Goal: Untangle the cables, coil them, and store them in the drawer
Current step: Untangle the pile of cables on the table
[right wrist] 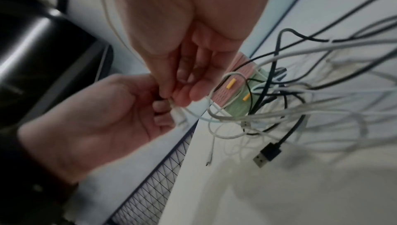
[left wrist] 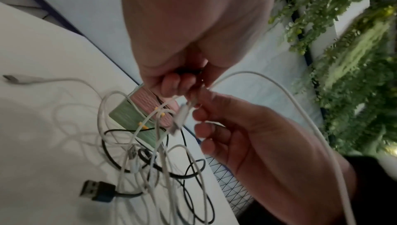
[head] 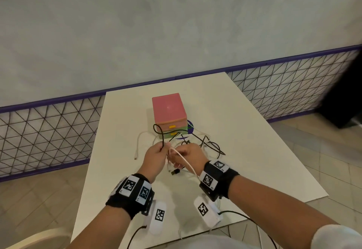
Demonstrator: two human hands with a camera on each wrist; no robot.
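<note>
Up close, both hands [head: 172,155] raised, pinching tangled cables [left wrist: 154,160]

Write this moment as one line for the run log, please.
stage: untangling | left hand: holds black cable | right hand: pinches white cable | drawer box: shut

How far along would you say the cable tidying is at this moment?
Nothing looks done: the cables lie tangled on the table, none coiled. In hand: the left hand holds a black cable, the right hand pinches a white one. Left: untangling, coiling, opening the shut drawers.
</note>
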